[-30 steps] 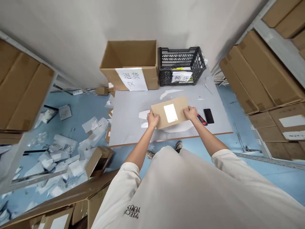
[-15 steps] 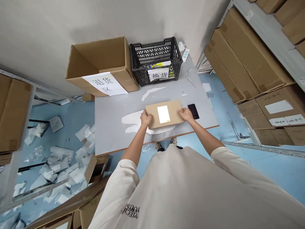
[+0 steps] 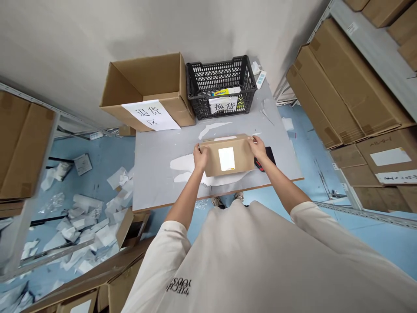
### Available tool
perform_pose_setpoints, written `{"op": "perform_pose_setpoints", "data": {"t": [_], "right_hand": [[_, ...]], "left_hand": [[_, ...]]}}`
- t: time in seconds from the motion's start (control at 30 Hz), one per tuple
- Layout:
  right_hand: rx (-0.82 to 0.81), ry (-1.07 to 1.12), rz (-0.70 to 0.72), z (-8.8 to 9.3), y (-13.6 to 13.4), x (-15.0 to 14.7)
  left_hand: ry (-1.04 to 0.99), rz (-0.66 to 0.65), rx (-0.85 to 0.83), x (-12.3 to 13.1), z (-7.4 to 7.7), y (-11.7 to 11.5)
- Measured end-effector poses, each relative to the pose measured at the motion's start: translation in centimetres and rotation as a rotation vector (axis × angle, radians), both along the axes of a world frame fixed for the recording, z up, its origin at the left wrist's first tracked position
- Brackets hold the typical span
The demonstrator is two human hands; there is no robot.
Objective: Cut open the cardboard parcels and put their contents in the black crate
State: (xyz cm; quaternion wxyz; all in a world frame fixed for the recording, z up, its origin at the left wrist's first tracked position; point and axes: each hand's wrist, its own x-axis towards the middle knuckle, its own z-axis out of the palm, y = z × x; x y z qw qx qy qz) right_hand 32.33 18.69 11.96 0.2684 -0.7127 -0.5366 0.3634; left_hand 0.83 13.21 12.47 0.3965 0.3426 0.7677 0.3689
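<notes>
Grey table [image 3: 153,174]: brown carton [image 3: 239,157] (white-labelled) between left hand [image 3: 200,157] and right hand [image 3: 257,148].

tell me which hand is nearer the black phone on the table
Right. The right hand is at the right end of the small box, just beside the phone; the left hand is at the opposite end, with the box between it and the phone.

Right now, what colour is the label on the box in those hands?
The label is white, with a small yellow patch low down; see the head view.
</notes>
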Motion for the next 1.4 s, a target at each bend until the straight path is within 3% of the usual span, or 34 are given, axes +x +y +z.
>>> {"op": "perform_pose_setpoints", "data": {"t": [0.2,0.37,0.53,0.73,0.97,1.17,1.3,1.4], "right_hand": [[-0.065,-0.037,-0.058,0.9,-1.4,-0.2],[-0.066,-0.181,-0.001,0.8,-2.7,-0.3],[-0.245,-0.225,0.039,-0.4,-4.1,0.8],[-0.181,0.035,0.011,-1.3,-3.3,0.6],[-0.140,0.239,0.023,0.5,-1.2,-0.6],[-0.058,0.263,-0.013,1.5,-2.1,-0.1],[-0.082,0.106,-0.054,0.9,-3.4,0.8],[-0.219,0.021,-0.028,-0.1,-4.2,1.9]], "left_hand": [[0.103,0.059,-0.075,-0.3,0.8,-1.9],[0.180,-0.032,-0.058,-0.6,-0.2,-3.8],[0.175,-0.136,-0.126,-0.9,-1.7,-5.3],[0.061,-0.057,-0.121,-0.8,-1.9,-3.7],[-0.083,-0.107,-0.066,-0.7,-0.7,-1.1],[-0.071,-0.049,0.068,-0.5,0.3,-2.5],[0.032,-0.015,-0.022,-1.5,-0.1,-4.1],[-0.070,-0.033,-0.181,-2.7,-1.3,-5.2]]}}
